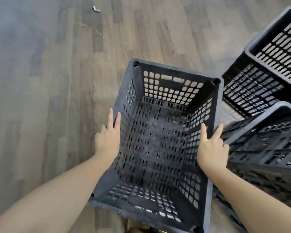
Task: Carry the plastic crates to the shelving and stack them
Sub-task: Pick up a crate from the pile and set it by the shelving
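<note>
**Crate handling: both hands on the centre crate**

You are standing over a grey-brown wood-plank floor [40,81], which is filling the left and upper part of the view.

You are holding a dark grey perforated plastic crate [160,140] in the middle of the frame, directly in front of you and open side up, with its slotted base and gridded walls showing. Whether it is resting on the floor or hanging clear of it cannot be told.

Just to its right, two more black slotted plastic crates are lying: an upper one [265,64] is sitting tilted at the top right, and a lower one [262,152] is lying at an angle beside your right wrist, close against the centre crate's right wall.

Your left hand [107,140] is pressing on the crate's left rim, with two fingers extending straight along the rim edge. The other fingers are going down the outside wall, out of sight, so their grip cannot be told.

Your right hand [212,150] is sitting on the right rim. The thumb is lying inside the wall, the forefinger is pointing straight along the outside, and the remaining fingers are curling over the rim's outer edge.

A small pale scrap of litter [96,9] is lying on the floor at the far top.
</note>
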